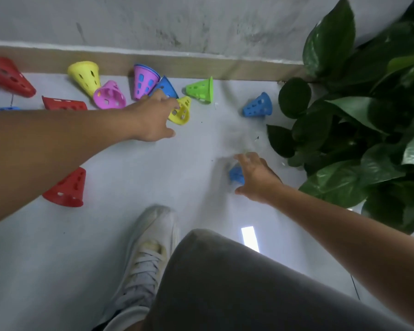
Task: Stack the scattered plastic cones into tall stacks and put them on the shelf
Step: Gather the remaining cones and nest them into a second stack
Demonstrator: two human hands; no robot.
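My left hand (153, 120) is stretched out low over the pale grey floor (129, 163), fingers spread fairly wide and relaxed, with the fingertips touching the small yellow perforated plastic cone (181, 113) that lies on its side just beyond them. I cannot tell whether any finger has hooked its rim. Right behind my knuckles sits a blue plastic cone (165, 87), partly hidden, and beside it a pink perforated cone with a blue one nested inside (144, 81), upright against the wooden skirting board (237, 69). Just past my fingertips a green perforated cone (201, 90) lies tipped over.

Toward my wrist side are a pink cone on its side (109, 95), a larger yellow cone (85, 76), two red cones (9, 77) (63, 103), and a sliver of another blue one at the frame edge (3, 108). Below my forearm lies one more red perforated cone (67, 188).

My right hand (256, 177) is blurred; its fingers curve round a small blue cone (236, 174) under the palm, apparently gripping it. Further beyond that hand, a blue perforated cone (258, 106) stands near the leafy green potted plant (359, 111). My pale laced shoe (146, 254) and grey trouser leg (225, 283) sit nearest me.
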